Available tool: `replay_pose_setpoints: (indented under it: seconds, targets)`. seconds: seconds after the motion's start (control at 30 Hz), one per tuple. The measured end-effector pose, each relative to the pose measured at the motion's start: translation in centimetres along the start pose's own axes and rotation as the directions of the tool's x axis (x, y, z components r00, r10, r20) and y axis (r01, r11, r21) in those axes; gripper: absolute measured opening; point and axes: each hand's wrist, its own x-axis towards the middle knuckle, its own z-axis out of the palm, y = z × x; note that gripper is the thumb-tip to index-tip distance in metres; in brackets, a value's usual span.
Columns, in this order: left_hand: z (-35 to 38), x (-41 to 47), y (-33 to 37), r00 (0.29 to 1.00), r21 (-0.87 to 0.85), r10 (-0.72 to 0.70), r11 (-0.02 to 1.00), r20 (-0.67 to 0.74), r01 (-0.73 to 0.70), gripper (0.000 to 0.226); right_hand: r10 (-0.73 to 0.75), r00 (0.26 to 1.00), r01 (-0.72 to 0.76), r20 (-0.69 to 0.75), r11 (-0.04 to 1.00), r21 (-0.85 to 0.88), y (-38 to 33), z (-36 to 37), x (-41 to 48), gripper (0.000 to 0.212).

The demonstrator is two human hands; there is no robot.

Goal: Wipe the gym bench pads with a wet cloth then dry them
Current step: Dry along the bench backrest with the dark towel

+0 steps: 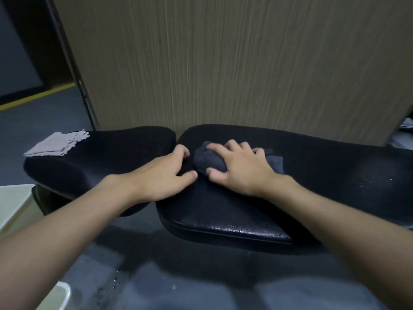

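1. The dark cloth (207, 159) is bunched up at the left end of the long pad (335, 171). It is gripped by the right hand (241, 168), with the fingers curled over the top and the thumb tucked in at the near side. By the look of it, the cloth is being pressed down onto the vinyl.
2. The left hand (165, 173) is laid at the gap between the two pads, with its fingers loosely bent and spread and the tips touching the surface. Nothing is held in it, and it is judged to be bracing.
3. Droplets (375, 182) are scattered on the long pad well to the right of the cloth, and a sheen is caught along its near edge. The wet pass is therefore taken to be under way on this pad, with at least part of it covered.
4. The seat pad (111, 157) on the left looks matte. Whether it has been wiped cannot be told from this view.
5. A pale cloth (55, 144) is lying folded on the seat pad's far left corner, well apart from both hands and untouched. It is presumed to be the dry one, so drying is judged not yet begun.
6. As judged, this is what is left:
   - The wet wipe is to be finished across both pads.
   - The dark cloth is to be swapped for the pale one.
   - Both pads are to be dried, droplets included.
7. A wood-grain panel (223, 63) stands behind the pads, and a pale bin (15, 204) is glimpsed at the left edge.
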Motion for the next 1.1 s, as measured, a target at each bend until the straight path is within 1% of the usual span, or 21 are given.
replay_pose_setpoints:
  seconds: [0.07,0.13,0.2,0.4,0.53,0.63,0.73,0.83,0.9,1.03,1.1]
  targets:
    - [0.6,-0.4,0.7,0.999,0.135,0.023,0.99,0.039,-0.028,0.065,0.056,0.998,-0.056,0.004,0.998,-0.003,1.8,0.4,3.3,0.064]
    - [1.5,-0.5,1.0,0.994,0.295,0.031,0.953,0.104,-0.061,0.087,0.116,0.993,-0.116,0.007,0.993,-0.003,3.5,0.7,6.4,0.065]
    - [2.1,-0.3,1.0,0.993,0.378,0.017,0.924,0.115,-0.059,0.097,0.168,0.986,-0.168,0.02,0.986,-0.004,4.9,0.8,9.0,0.065]
    - [2.6,0.2,0.4,0.996,0.433,0.045,0.898,0.082,-0.076,0.105,0.289,0.957,-0.29,0.036,0.957,0.01,6.6,0.8,12.9,0.064]
    - [2.7,0.1,0.5,0.996,0.42,0.043,0.905,0.083,-0.074,0.11,0.261,0.965,-0.261,0.037,0.965,-0.006,5.8,0.8,11.4,0.064]
    - [2.6,-0.1,0.7,0.995,0.388,0.05,0.918,0.082,-0.078,0.105,0.203,0.979,-0.203,0.021,0.979,-0.015,4.5,0.7,8.0,0.066]
    - [2.5,-0.3,0.9,0.998,0.366,0.056,0.928,0.041,-0.067,0.1,0.122,0.993,-0.122,0.0,0.992,-0.025,2.5,0.4,3.3,0.067]
    - [2.5,-0.4,0.6,0.996,0.351,0.084,0.934,-0.027,-0.069,0.075,0.035,0.999,-0.036,-0.024,0.999,-0.022,0.5,-0.2,-2.0,0.066]
    - [2.3,-0.7,0.8,0.996,0.341,0.083,0.938,-0.034,-0.067,0.063,-0.01,0.999,0.009,-0.037,1.0,-0.029,-0.6,-0.5,-5.2,0.066]
    - [1.8,-1.2,1.3,0.995,0.349,0.1,0.933,0.001,-0.094,0.064,-0.061,0.997,0.058,-0.049,0.997,-0.059,-1.4,-1.1,-9.8,0.07]
    - [1.5,-1.2,1.4,0.989,0.333,0.147,0.933,-0.016,-0.133,0.063,-0.1,0.994,0.096,-0.053,0.993,-0.072,-1.0,-1.4,-11.2,0.075]
